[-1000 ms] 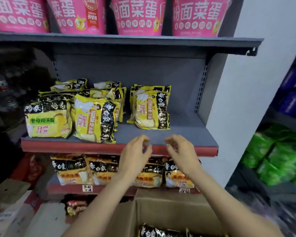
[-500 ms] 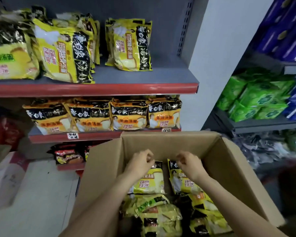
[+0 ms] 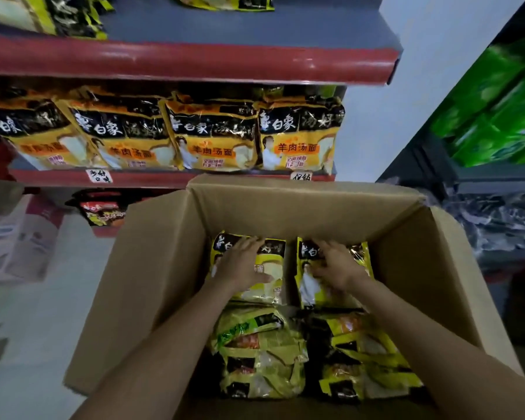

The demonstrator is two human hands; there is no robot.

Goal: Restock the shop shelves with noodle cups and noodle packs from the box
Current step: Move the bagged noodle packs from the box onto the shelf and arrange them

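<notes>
Shop shelves, box, hands seemingly on packs

Two bare forearms in view, entering from bottom edge. No sleeves visible up to frame edge. Left hand: no glove, no ring, no watch or band at wrist. Right hand: same, bare, no jewellery seen. Fingers slim; nails too blurred to tell length or polish. No tattoos, plasters or marks seen on either forearm. Rest of body out of frame, so clothing can't be told. Motion blur softens fine detail, esp. right hand
</notes>
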